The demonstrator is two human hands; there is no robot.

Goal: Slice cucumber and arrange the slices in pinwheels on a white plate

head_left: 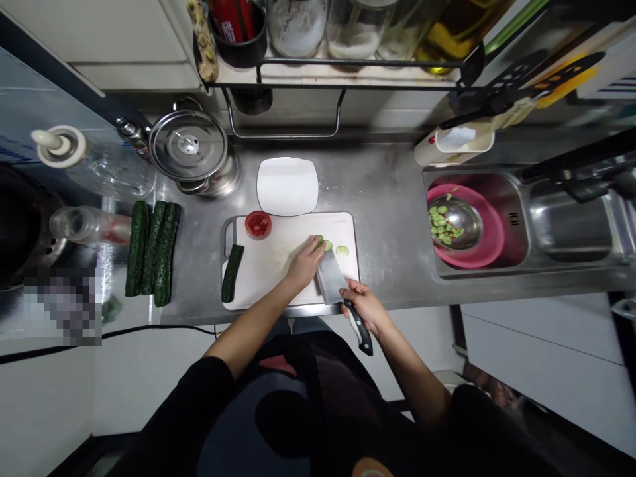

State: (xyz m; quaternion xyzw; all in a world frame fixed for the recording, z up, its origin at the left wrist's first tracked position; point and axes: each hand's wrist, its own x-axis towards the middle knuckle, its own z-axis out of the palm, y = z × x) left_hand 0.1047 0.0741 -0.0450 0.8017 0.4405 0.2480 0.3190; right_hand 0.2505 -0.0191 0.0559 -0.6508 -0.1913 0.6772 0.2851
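Note:
On the white cutting board (268, 281), my left hand (304, 262) is closed over a piece of cucumber (326, 246), mostly hidden under the fingers. My right hand (366, 306) grips a kitchen knife (332, 277) where the broad blade meets the black handle. The blade lies right beside my left fingers and the cucumber piece. To its right rests a cut cucumber slice (342, 250). A longer dark green length of cucumber (232, 273) lies at the board's left end, below a small red dish (258, 225).
Behind the board is a white plate (287, 185). At left stand a lidded steel pot (191, 149) and several whole cucumbers (165, 255). In the right sink, a pink basin (491, 232) holds a metal bowl (470, 222) with green slices. A jar shelf (358, 74) overhangs the back.

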